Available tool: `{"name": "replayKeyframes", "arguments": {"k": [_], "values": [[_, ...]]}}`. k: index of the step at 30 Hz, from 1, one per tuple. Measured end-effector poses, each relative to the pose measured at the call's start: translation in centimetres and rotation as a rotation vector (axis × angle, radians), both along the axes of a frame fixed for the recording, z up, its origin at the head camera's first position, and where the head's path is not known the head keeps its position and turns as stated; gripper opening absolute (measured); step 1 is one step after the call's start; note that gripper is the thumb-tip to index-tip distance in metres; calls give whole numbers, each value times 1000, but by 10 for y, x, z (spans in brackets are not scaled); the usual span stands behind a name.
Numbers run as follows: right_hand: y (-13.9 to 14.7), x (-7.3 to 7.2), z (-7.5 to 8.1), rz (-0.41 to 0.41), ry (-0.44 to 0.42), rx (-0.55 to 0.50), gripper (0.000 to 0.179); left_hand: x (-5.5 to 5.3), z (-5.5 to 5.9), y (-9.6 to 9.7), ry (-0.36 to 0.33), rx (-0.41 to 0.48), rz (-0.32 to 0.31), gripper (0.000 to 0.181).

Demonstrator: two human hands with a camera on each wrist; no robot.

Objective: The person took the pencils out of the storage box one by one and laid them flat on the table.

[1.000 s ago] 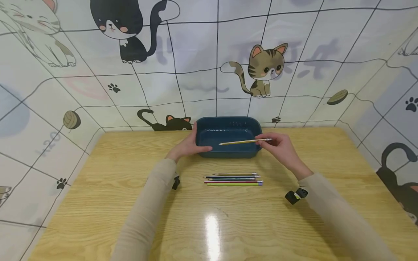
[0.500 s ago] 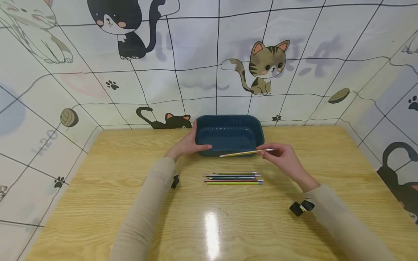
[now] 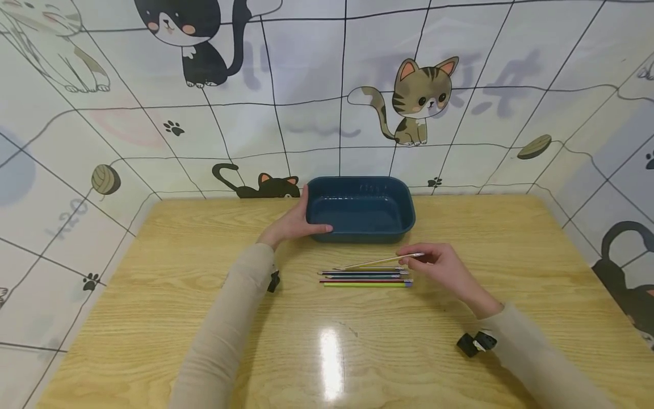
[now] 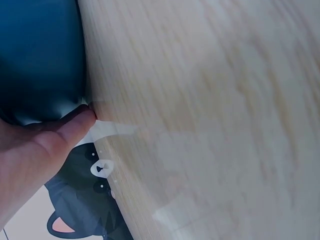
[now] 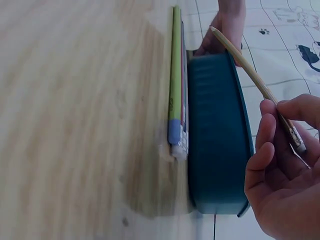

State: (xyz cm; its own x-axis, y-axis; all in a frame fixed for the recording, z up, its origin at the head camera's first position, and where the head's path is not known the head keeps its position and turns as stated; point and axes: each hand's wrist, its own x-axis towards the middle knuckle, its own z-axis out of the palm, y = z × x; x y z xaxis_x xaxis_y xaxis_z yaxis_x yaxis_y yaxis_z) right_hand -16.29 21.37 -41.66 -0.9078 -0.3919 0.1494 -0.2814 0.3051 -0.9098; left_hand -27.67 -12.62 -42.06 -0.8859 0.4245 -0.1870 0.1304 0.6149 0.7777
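Observation:
My left hand (image 3: 291, 222) rests against the left front corner of a dark blue rectangular dish (image 3: 360, 236), its thumb stretched along the front wall and its fingers along the left side. In the left wrist view, a fingertip touches the dish's outer wall (image 4: 42, 55). Near its eraser end, my right hand (image 3: 441, 270) pinches a yellowish pencil (image 3: 375, 262) between thumb and fingers. The held pencil (image 5: 250, 72) points left, just above and behind a row of several pencils (image 3: 365, 285) on the table. A lime green pencil (image 5: 175, 75) lies nearest in that row.
The light wood table (image 3: 327, 318) runs back to a white wall cloth (image 3: 311, 130) printed with cats and grid lines. The dish stands close to that wall. Small black devices hang at both wrists, one of them the right wrist device (image 3: 476, 343).
My right hand has brought the pencil from over the dish towards me, down to just above the pencil row. My left hand stays at the dish's corner. The head view has tilted slightly.

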Motion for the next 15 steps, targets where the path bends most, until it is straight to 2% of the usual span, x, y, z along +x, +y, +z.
{"name": "replayKeyframes", "arguments": {"k": [6,11,15], "values": [[-3,6,-3,23,20,51,18,0,3,0,-6,8,2,122],[-6,11,-7,50,13,101,16,-2,0,0,-4,-2,1,122],[-8,13,-12,74,64,152,15,-2,-1,0,-2,-2,1,122]]}}
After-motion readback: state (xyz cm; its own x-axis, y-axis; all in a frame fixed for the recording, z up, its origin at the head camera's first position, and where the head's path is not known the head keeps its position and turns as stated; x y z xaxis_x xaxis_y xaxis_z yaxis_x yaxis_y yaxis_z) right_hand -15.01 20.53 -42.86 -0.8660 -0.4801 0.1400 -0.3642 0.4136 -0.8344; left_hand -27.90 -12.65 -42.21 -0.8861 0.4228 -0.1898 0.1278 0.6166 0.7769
